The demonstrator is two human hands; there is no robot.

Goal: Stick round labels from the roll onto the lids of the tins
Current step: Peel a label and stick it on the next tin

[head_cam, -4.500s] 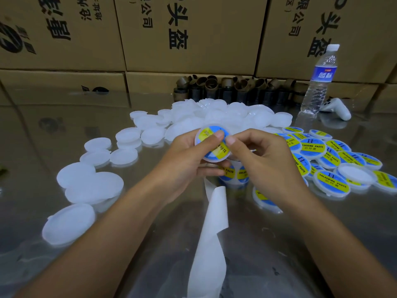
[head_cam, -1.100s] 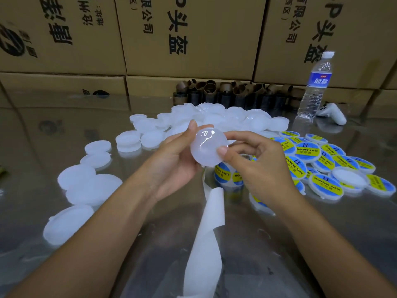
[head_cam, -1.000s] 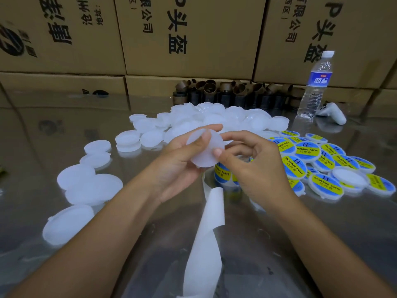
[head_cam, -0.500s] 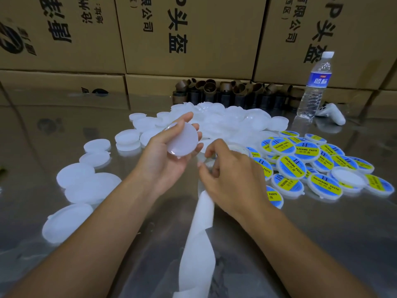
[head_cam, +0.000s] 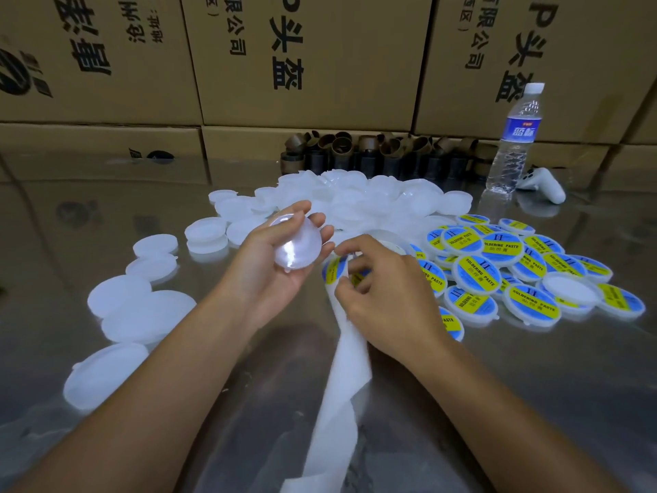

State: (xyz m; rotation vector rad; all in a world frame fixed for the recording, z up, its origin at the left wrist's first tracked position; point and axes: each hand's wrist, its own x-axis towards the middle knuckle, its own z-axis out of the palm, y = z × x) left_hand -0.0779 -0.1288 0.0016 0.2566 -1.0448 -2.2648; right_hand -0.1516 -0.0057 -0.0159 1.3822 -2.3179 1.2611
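Note:
My left hand holds a plain white round lid above the table, fingers curled round its rim. Just right of it, my right hand pinches a blue and yellow round label at the roll, whose body is mostly hidden behind the hand. The roll's empty white backing strip trails down toward me. A pile of unlabelled white lids lies behind the hands. Several labelled lids lie at the right.
More white lids are scattered at the left on the shiny table. A water bottle, a white controller and a row of brown cardboard cores stand at the back before stacked cartons.
The labelled lid held 4.5 s ago is gone from my hands; my left hand now holds a plain lid, moved left. My right hand dropped from the lid to the label roll.

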